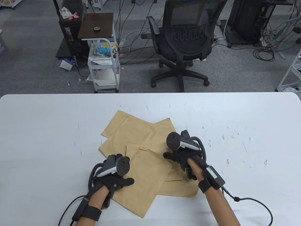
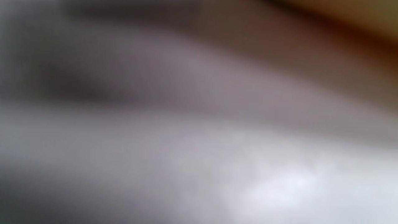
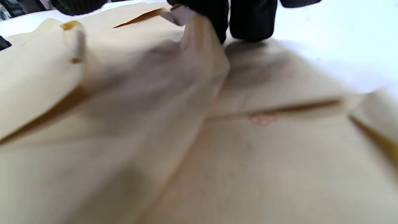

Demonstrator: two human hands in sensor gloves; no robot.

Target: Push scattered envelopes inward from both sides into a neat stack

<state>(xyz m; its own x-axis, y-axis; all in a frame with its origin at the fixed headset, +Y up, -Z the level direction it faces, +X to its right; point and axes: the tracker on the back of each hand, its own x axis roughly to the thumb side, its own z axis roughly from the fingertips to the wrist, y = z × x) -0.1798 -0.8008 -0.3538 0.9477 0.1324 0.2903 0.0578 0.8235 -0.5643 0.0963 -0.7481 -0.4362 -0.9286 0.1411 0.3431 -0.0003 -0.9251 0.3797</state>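
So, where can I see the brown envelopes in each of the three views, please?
Table view: the envelopes lie fanned at the table's centre, between both hands.
Left wrist view: too blurred to tell; only a brownish smear at the top right.
Right wrist view: the envelopes fill nearly the whole picture, below the gloved fingers.
Shared landmark: the white table, seen at the right wrist view's top right.

Bare white tabletop lies open outward of the left hand's fingers, and as much outward of the right hand's fingers, towards either side edge. Between the two sets of fingers the overlapping tan paper envelopes cover the surface, fanned at angles, corners jutting ahead of the fingertips. In the right wrist view one envelope rises buckled just before the black gloved fingers.
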